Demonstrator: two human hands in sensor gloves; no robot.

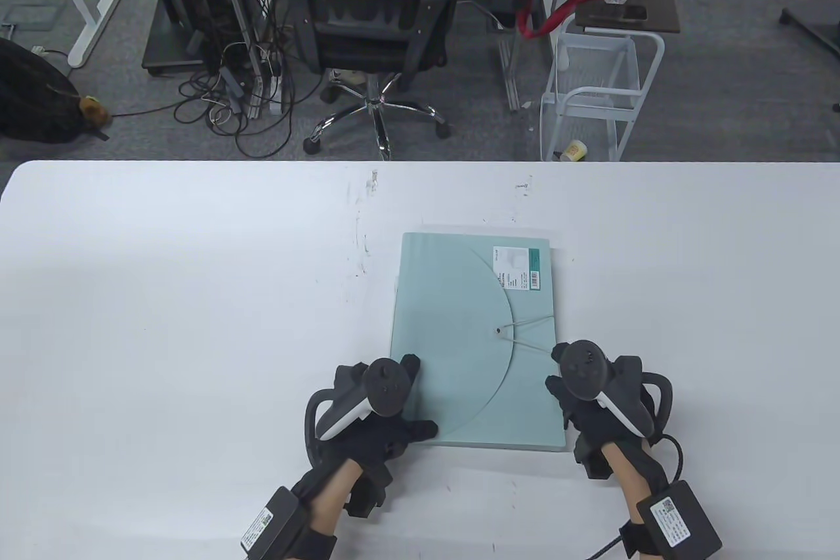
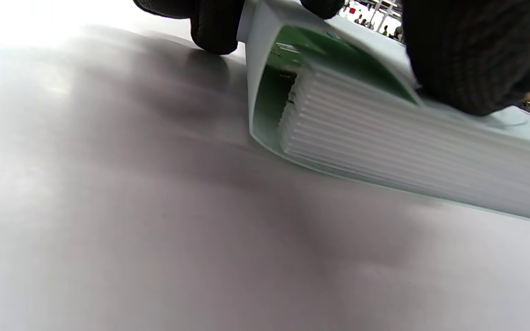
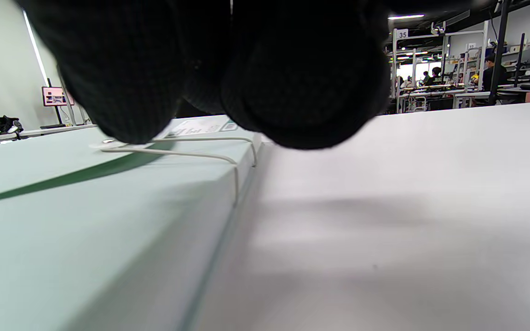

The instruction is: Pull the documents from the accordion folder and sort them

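A pale green accordion folder [image 1: 459, 337] lies closed on the white table [image 1: 164, 323], its round flap held by an elastic cord [image 1: 525, 322] looped on a button [image 1: 500, 328]. My left hand [image 1: 417, 396] grips the folder's near-left corner, thumb on top and fingers at the left edge. The left wrist view shows that hand [image 2: 338, 46] over the white pleated side [image 2: 384, 138]. My right hand [image 1: 556, 366] touches the folder's right edge beside the cord. In the right wrist view one of its fingertips [image 3: 122, 105] sits just above the cord [image 3: 191, 155] on the folder [image 3: 62, 207].
A white label [image 1: 516, 268] is stuck on the folder's far right part. Beyond the table's far edge stand a black office chair [image 1: 374, 15] and a white wire cart [image 1: 590, 94]. Bare table lies to the left and right of the folder.
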